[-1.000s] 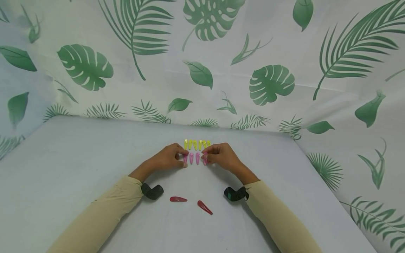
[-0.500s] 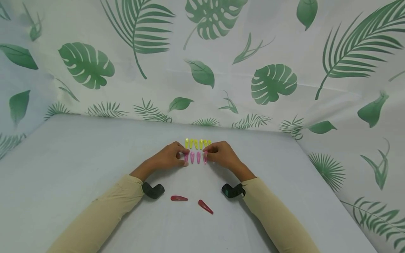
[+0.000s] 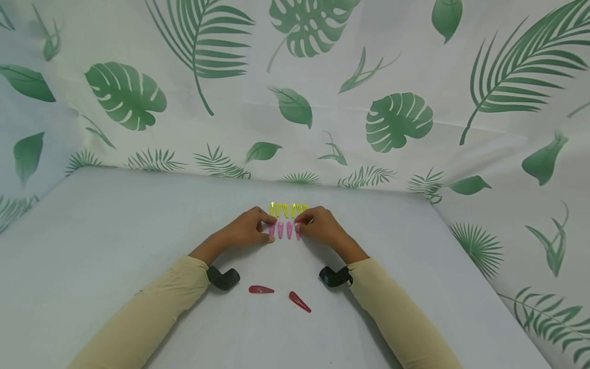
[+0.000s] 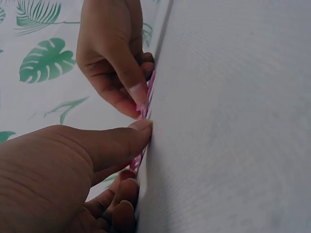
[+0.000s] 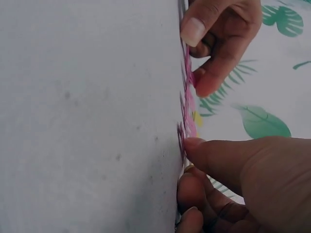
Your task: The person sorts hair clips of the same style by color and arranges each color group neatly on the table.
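Note:
Four-sided contact aside, a short row of pink snap hair clips (image 3: 280,229) lies on the white table. My left hand (image 3: 249,228) holds the leftmost pink hair clip (image 3: 271,231) between thumb and fingers. At the row's other end, my right hand (image 3: 324,226) pinches the rightmost pink hair clip (image 3: 298,236), its upper part hidden by the fingertips. Another pink clip (image 3: 289,230) lies untouched between the hands. Behind them runs a row of yellow hair clips (image 3: 286,210), its right end close to the right hand. Both wrist views show thumbs and fingers low against the tabletop.
Two red hair clips, one lying sideways (image 3: 261,289) and one slanted (image 3: 300,302), rest nearer the person, between the forearms. A leaf-printed cloth (image 3: 295,107) rises behind the white table (image 3: 138,220). Dark wrist-worn devices sit below each hand.
The right hand and forearm have shifted slightly left, and the rightmost pink clip now sits a little closer to its neighbour. The left hand stays at the leftmost clip.

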`<state>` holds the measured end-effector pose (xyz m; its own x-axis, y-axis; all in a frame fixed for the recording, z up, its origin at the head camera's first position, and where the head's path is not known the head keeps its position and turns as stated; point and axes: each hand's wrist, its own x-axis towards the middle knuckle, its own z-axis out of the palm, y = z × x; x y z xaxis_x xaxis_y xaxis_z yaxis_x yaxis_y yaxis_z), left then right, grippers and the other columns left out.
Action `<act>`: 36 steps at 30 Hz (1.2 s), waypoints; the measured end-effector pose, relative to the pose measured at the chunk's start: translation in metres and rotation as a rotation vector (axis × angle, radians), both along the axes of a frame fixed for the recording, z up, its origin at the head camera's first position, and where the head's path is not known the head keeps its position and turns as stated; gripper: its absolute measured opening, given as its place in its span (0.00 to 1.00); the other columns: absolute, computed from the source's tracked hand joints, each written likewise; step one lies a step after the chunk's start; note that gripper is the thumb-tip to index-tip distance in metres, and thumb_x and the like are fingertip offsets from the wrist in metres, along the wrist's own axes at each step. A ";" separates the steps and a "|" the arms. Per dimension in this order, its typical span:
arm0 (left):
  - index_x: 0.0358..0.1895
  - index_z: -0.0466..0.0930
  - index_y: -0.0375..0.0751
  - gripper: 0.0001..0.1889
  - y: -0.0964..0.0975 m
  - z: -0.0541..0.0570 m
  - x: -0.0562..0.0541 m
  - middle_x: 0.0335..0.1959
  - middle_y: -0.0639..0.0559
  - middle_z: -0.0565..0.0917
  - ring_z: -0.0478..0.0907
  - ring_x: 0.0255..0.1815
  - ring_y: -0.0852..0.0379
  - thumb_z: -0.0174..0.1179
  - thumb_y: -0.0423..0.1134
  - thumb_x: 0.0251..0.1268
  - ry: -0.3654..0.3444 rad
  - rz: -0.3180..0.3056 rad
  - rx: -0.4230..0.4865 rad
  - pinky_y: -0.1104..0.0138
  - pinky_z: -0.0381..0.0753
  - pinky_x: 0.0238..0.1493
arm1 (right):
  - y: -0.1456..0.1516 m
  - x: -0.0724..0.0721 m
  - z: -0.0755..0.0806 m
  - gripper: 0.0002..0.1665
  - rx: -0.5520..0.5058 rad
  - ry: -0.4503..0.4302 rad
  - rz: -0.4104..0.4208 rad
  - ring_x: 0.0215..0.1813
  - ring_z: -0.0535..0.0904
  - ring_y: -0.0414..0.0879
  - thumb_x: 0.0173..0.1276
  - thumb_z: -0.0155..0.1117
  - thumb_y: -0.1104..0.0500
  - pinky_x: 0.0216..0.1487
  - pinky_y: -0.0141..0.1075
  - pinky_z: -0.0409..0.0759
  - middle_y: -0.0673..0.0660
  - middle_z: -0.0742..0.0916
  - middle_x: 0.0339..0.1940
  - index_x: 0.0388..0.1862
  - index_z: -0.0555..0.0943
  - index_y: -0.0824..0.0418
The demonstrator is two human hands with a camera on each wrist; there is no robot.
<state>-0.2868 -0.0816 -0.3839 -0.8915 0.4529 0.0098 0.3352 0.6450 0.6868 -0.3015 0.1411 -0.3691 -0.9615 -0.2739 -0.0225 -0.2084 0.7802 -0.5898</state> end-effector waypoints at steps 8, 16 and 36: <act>0.63 0.77 0.40 0.26 0.000 -0.001 -0.001 0.43 0.48 0.72 0.69 0.39 0.54 0.69 0.38 0.60 0.016 -0.016 -0.003 0.65 0.71 0.39 | -0.001 0.000 0.000 0.10 0.033 0.011 -0.012 0.38 0.75 0.48 0.66 0.66 0.61 0.37 0.38 0.74 0.54 0.83 0.33 0.45 0.85 0.60; 0.64 0.77 0.41 0.28 0.001 -0.001 0.000 0.47 0.46 0.71 0.69 0.40 0.54 0.69 0.40 0.59 -0.004 0.006 -0.004 0.64 0.70 0.39 | 0.003 0.006 0.002 0.13 -0.021 0.013 -0.027 0.32 0.77 0.46 0.68 0.64 0.59 0.34 0.37 0.75 0.56 0.84 0.36 0.49 0.83 0.61; 0.50 0.82 0.43 0.17 -0.005 0.013 0.031 0.46 0.50 0.76 0.73 0.39 0.55 0.70 0.41 0.59 -0.046 -0.042 0.030 0.65 0.75 0.38 | 0.022 0.053 0.008 0.08 -0.143 0.047 0.153 0.27 0.75 0.45 0.68 0.64 0.61 0.27 0.35 0.74 0.51 0.83 0.32 0.44 0.85 0.62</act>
<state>-0.2556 -0.0861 -0.3713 -0.8715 0.4902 -0.0170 0.3291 0.6101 0.7207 -0.2481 0.1632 -0.3615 -0.9075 -0.4142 0.0705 -0.3477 0.6463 -0.6793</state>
